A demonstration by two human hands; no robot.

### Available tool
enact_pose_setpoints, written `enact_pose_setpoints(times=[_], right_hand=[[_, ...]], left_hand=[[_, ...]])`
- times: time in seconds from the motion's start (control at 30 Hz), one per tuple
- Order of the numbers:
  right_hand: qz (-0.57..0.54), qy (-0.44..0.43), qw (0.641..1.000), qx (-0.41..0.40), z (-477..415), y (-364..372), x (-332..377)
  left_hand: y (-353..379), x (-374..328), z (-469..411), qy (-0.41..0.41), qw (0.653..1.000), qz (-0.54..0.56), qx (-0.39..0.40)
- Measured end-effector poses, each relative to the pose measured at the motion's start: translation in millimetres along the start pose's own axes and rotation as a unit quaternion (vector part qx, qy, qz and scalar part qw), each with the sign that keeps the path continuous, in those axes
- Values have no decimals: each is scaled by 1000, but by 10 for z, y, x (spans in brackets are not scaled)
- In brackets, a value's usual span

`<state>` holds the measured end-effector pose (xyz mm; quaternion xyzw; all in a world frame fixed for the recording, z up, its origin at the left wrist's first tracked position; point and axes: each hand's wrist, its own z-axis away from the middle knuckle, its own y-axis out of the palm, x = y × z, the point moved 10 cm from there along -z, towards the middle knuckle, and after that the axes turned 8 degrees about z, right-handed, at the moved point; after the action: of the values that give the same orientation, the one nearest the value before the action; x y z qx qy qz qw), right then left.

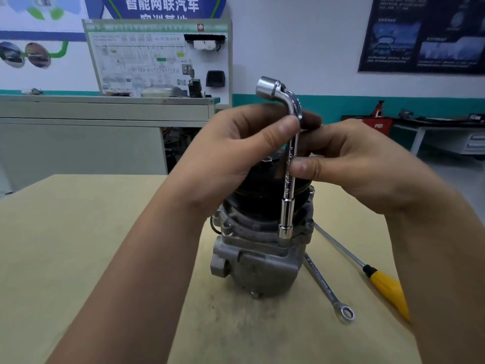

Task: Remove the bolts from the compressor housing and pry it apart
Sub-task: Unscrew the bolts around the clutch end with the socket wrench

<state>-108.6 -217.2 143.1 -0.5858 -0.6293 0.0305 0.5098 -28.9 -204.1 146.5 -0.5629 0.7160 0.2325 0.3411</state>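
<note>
Compressor stands upright mid-table — heavy cast metal by the look, stiff, unlikely to shift. Left hand pinches the slick chrome wrench near its bend, right hand pinches lower — socket end down at the housing rim. For leverage, I'd grip the bend.

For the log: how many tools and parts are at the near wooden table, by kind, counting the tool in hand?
L-shaped socket wrench: 1
Ring spanner: 1
Yellow-handled screwdriver: 1
Compressor: 1
Total: 4
</note>
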Motion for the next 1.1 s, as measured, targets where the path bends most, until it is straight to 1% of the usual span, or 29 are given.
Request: enact_pose_setpoints(times=[0.07,0.17,0.3,0.37,0.5,0.63,0.7,0.87,1.1], right_hand=[[-11,5,1000,-2,5,-1,-17],[-19,4,1000,17,23,38,-2],[12,15,999,38,24,80,-17],[25,10,999,38,23,110,6],[52,-3,998,21,0,110,52],[52,-6,998,32,5,114,58],[44,-5,998,34,16,121,61],[4,5,999,32,30,104,8],[-3,16,999,37,41,117,-29]], left_hand=[[33,27,9,-5,1000,10,8],[42,37,43,-15,1000,24,2],[-13,21,48,0,997,-63,-41],[-18,23,48,4,996,-76,-50],[-16,39,43,1,996,-67,-55],[-30,52,41,-4,997,-40,-62],[-31,52,45,-4,998,-36,-53],[33,67,55,-20,999,-33,13],[22,95,54,-26,999,-29,15]])
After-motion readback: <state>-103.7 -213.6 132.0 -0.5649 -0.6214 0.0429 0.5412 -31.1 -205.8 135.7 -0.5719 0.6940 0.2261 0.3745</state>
